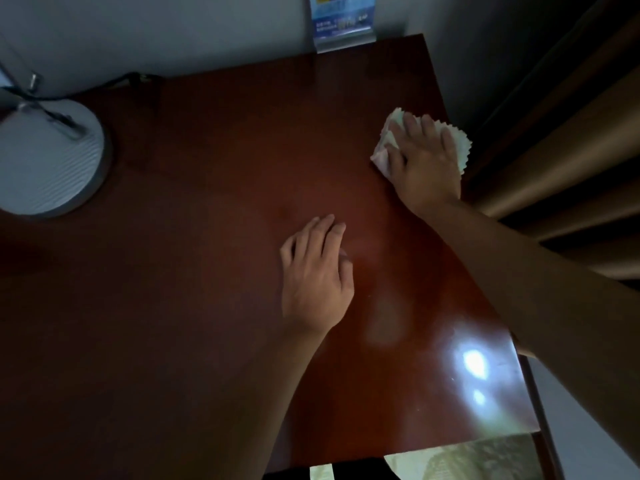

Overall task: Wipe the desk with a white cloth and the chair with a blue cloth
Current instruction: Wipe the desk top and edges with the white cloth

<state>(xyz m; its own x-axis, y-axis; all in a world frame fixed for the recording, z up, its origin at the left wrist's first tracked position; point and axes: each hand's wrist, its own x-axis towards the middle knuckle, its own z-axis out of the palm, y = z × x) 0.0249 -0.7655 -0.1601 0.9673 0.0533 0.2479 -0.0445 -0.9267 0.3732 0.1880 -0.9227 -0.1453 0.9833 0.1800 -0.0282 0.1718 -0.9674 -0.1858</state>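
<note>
A dark red-brown wooden desk (207, 168) fills most of the head view. At its right edge lies a folded white cloth (391, 136), with part of it sticking out past the edge. My right hand (422, 157) presses flat on the cloth with straight fingers and covers most of it. My left hand (315, 271) rests on the bare desk top near the middle, fingers straight and holding nothing. No blue cloth or chair shows in this frame.
A round white lamp base (45, 157) with a black cable (104, 86) stands at the desk's left. A blue and white sign holder (343, 19) leans at the back wall. Brown curtains (571, 133) hang just right of the desk.
</note>
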